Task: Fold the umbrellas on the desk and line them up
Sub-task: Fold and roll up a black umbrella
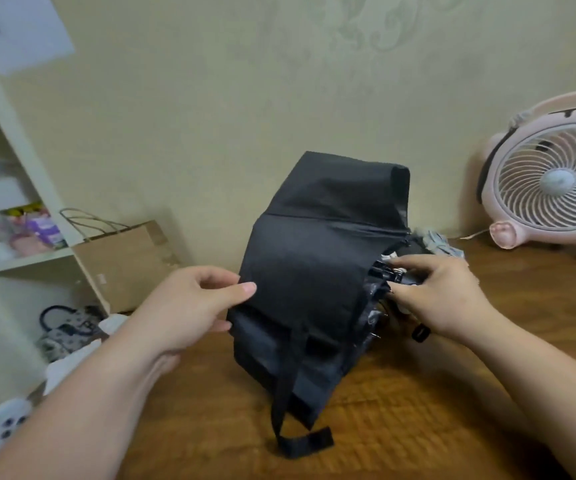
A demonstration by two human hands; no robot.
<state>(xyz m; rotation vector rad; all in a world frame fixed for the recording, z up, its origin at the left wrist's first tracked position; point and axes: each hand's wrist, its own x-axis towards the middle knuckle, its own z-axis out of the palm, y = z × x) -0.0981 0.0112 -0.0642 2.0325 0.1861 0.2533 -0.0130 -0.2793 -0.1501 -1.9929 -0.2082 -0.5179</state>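
Observation:
A black folding umbrella (317,258) is held above the wooden desk (418,403), its canopy collapsed and hanging in loose flaps. Its closing strap (288,403) dangles down to the desk with the tab end curled at the bottom. My left hand (189,306) pinches the left edge of the canopy fabric between thumb and fingers. My right hand (442,296) grips the rib ends and the handle part on the umbrella's right side. A second, light grey patterned umbrella (442,245) lies behind my right hand, mostly hidden.
A pink desk fan (549,188) stands at the back right against the wall. A brown paper bag (127,265) leans by a white shelf (20,161) on the left. A patterned bag (68,327) and white items sit low on the left, off the desk.

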